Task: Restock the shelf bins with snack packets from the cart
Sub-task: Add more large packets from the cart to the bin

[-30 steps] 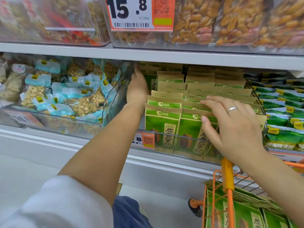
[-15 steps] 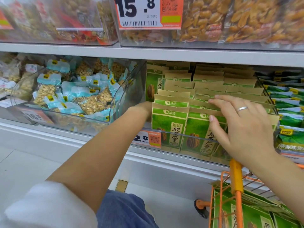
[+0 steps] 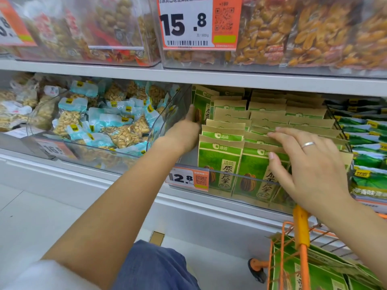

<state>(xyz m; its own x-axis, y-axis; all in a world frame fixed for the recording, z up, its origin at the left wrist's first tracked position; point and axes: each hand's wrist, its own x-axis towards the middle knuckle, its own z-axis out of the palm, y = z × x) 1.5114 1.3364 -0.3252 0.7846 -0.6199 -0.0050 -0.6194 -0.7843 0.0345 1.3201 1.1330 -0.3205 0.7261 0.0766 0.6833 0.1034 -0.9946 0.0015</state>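
Note:
Rows of green and tan snack packets (image 3: 221,162) stand upright in a clear shelf bin (image 3: 259,181) on the middle shelf. My left hand (image 3: 185,130) reaches into the bin's left side, between its wall and the rows. Its fingers lie against a packet (image 3: 202,101) that stands turned sideways there. My right hand (image 3: 310,164), with a ring on it, rests flat with spread fingers on the tops of the front packets. An orange wire cart (image 3: 301,229) at the lower right holds more of the same green packets (image 3: 318,277).
To the left, a clear bin (image 3: 104,151) holds pale blue nut packets. A bin of darker green packets (image 3: 368,155) sits on the right. Bins of bagged nuts fill the upper shelf, with a price tag (image 3: 199,21). Pale floor lies below.
My left hand drew back from deep along the bin's left wall, dipped low, and now lies against the sideways packet. My right hand has stayed on the packet tops.

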